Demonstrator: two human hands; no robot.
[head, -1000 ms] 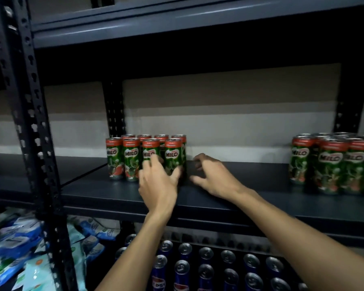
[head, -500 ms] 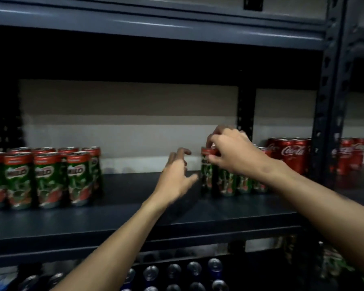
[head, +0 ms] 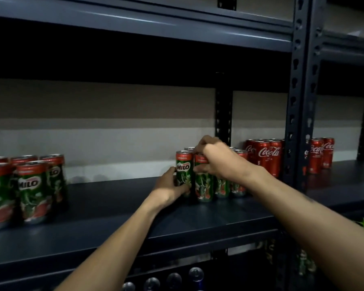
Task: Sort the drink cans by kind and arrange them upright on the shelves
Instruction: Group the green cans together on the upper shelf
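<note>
- The dark metal rack (head: pixel 298 101) fills the whole wall in front of me. One perforated post stands right of centre and an upper shelf (head: pixel 135 24) runs across overhead.
- The middle shelf (head: pixel 114 217) is a long dark board at about chest height, and all the sorted cans stand on it.
- At the far left of that shelf is a block of green Milo cans (head: pixel 32 192), upright and packed close together in rows.
- Red Coca-Cola cans (head: pixel 267 156) stand upright near the back, just left of the post. A few more Coca-Cola cans (head: pixel 322 154) are on the other side of it.
- Between the two kinds, well apart from the left block, is a small Milo cluster (head: pixel 223 187). It stands upright just beside the Coca-Cola cans.
- The left hand (head: pixel 168 185) reaches in low, its fingers wrapped round the lower body of the front Milo can (head: pixel 183 169) at the cluster's left end. That can stands upright on the board.
- The right hand (head: pixel 216 160) comes over from above. Its fingers curl over the top of the second Milo can (head: pixel 203 185) and the thumb presses on the can's front. That can touches the first.
- Silver can tops (head: pixel 173 278) show dimly on the shelf below.
</note>
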